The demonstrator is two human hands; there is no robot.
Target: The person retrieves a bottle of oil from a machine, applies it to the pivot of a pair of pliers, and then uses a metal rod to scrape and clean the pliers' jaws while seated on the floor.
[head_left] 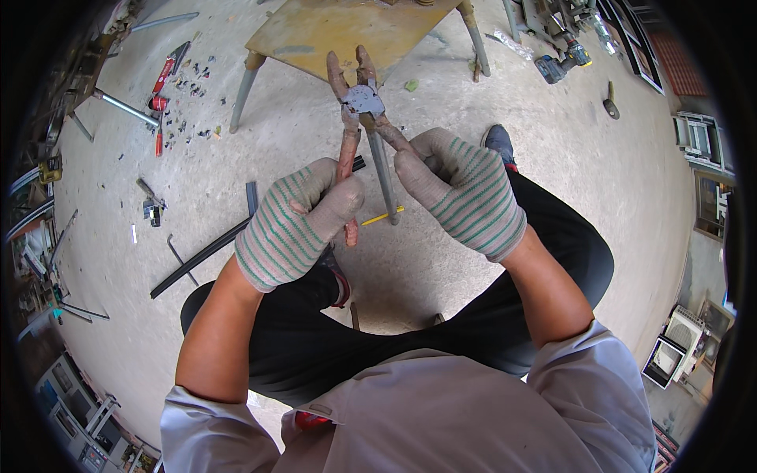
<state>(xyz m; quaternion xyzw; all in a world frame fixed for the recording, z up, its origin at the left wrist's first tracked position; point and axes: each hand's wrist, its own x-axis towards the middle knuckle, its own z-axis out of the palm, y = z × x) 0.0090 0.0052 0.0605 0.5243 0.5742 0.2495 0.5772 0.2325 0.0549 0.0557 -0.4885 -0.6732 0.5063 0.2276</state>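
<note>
In front of me I hold a pair of rusty pliers point(364, 101), their reddish-brown jaws spread apart and pointing away from me. A flat grey plate covers the pivot. My left hand point(293, 221), in a grey glove with green stripes, is closed around the left handle, whose end sticks out below the thumb. My right hand point(467, 193), gloved alike, grips the end of the right handle between thumb and fingers; that end is hidden. Behind the jaws is the near edge of a worn yellowish table point(300, 35).
A yellow pencil-like stick point(384, 216) and a long black bar point(201, 258) lie on the concrete floor, near a bent rod point(180, 256). Red-handled tools point(164, 77) and dark scraps lie far left. A cordless drill point(561, 63) is at the far right, near a hammer-like tool point(610, 102).
</note>
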